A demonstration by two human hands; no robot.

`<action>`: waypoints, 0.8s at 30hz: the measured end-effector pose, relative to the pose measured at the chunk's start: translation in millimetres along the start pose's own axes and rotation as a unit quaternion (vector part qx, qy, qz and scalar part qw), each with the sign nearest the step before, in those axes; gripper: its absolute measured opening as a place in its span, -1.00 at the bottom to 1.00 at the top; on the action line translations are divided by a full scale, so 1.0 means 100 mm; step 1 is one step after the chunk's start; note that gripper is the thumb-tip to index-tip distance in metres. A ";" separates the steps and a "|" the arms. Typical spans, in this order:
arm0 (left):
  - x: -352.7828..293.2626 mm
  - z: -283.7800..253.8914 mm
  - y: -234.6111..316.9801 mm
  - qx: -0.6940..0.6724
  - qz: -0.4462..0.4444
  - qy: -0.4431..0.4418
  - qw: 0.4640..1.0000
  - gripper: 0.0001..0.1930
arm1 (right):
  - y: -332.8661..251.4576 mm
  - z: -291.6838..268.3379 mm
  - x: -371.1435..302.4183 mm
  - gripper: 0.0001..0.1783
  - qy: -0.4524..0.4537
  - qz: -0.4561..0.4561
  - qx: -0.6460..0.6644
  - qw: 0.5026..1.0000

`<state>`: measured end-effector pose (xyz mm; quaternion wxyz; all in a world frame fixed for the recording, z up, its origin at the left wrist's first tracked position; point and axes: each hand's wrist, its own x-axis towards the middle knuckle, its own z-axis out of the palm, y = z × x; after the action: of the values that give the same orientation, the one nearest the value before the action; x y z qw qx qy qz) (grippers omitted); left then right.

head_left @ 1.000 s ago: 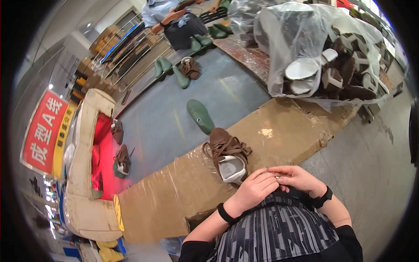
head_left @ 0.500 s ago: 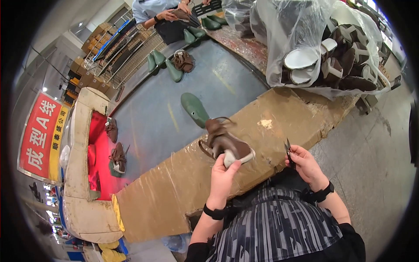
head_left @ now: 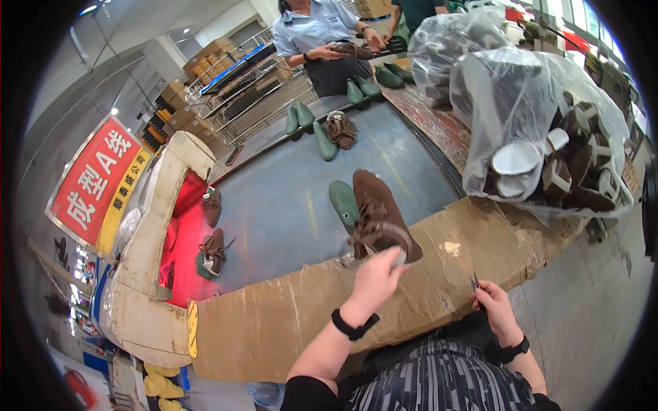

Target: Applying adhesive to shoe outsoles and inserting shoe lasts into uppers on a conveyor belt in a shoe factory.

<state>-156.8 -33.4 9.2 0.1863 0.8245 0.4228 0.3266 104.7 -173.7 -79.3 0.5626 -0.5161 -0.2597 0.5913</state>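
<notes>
My left hand (head_left: 377, 275) pinches the heel end of a brown lace-up shoe upper (head_left: 377, 194), its toe pointing away from me over the blue-grey belt. Loose brown laces hang at its left side, and a pale lining shows at the collar. Partly behind the upper, a green shoe last (head_left: 342, 201) lies on the belt. Off to the right, near the cardboard edge, my right hand (head_left: 496, 309) is closed round small dark scissors (head_left: 475, 281), blades pointing up and away from the shoe upper.
Cardboard (head_left: 274, 322) covers the near table edge. Clear plastic bags (head_left: 500, 89) of brown uppers stand at right. More green lasts (head_left: 324, 142) and a brown shoe (head_left: 340, 130) sit at the belt's far side. Shoes (head_left: 213, 252) lie by the red-lit machine opening (head_left: 179, 233). A co-worker (head_left: 319, 41) handles a shoe beyond.
My left hand has moved the shoe upper forward, away from me, and its toe now extends past the green last. My right hand still holds the scissors. The view has tilted up.
</notes>
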 end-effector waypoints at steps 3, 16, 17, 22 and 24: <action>0.42 0.00 -0.32 0.041 0.004 0.023 0.999 -0.62 | 0.00 0.05 0.02 -0.74 0.006 0.007 -0.034 0.999; -0.01 0.35 0.42 -0.653 -0.167 0.064 0.736 -0.51 | -0.70 0.51 0.04 -0.62 0.045 -0.305 -0.289 0.906; -0.05 0.34 0.49 -0.667 -0.165 0.071 0.723 -0.48 | -0.75 0.56 0.00 -0.60 0.033 -0.329 -0.314 0.890; -0.22 0.26 0.70 -0.676 -0.164 0.042 0.717 -0.50 | -0.84 0.76 -0.18 -0.56 0.023 -0.398 -0.358 0.844; -0.31 0.24 0.73 -0.665 -0.155 0.054 0.728 -0.50 | -0.83 0.82 -0.24 -0.55 0.028 -0.411 -0.355 0.839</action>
<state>-111.2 -101.2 23.5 0.7121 0.3936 0.2281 0.5348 59.7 -154.0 29.1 0.5394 -0.5428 -0.6240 0.1581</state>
